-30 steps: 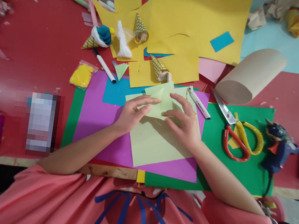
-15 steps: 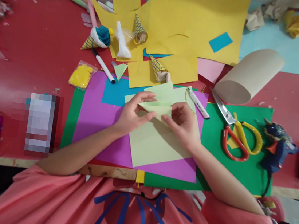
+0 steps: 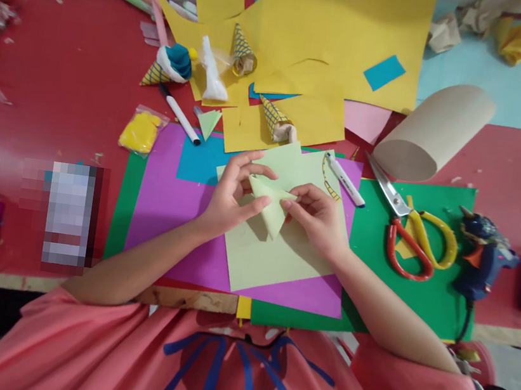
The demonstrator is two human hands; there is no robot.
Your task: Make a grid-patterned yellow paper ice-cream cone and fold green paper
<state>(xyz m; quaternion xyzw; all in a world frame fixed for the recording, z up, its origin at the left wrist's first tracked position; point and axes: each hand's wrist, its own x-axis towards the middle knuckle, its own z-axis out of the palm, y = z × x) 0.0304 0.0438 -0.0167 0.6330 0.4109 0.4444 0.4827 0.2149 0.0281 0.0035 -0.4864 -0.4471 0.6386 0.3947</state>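
Both hands hold one small pale green paper piece [image 3: 270, 207], folded to a triangle with its point toward me. My left hand [image 3: 232, 194] pinches its left side with fingers curled. My right hand [image 3: 317, 218] pinches its right edge. The piece is lifted a little above a larger pale green sheet [image 3: 272, 254], which lies on a purple sheet [image 3: 163, 201] and a green sheet [image 3: 419, 299].
Red-and-yellow scissors [image 3: 412, 231] and a blue glue gun [image 3: 486, 253] lie to the right, a white marker [image 3: 346, 181] just beyond my right hand. Yellow paper [image 3: 339, 33], patterned paper cones [image 3: 275, 119], a brown paper roll [image 3: 434, 131] and another marker [image 3: 179, 115] fill the far side.
The small green piece lay flat under both hands. Both hands have lifted it off the sheet and turned it, so its point now faces me.
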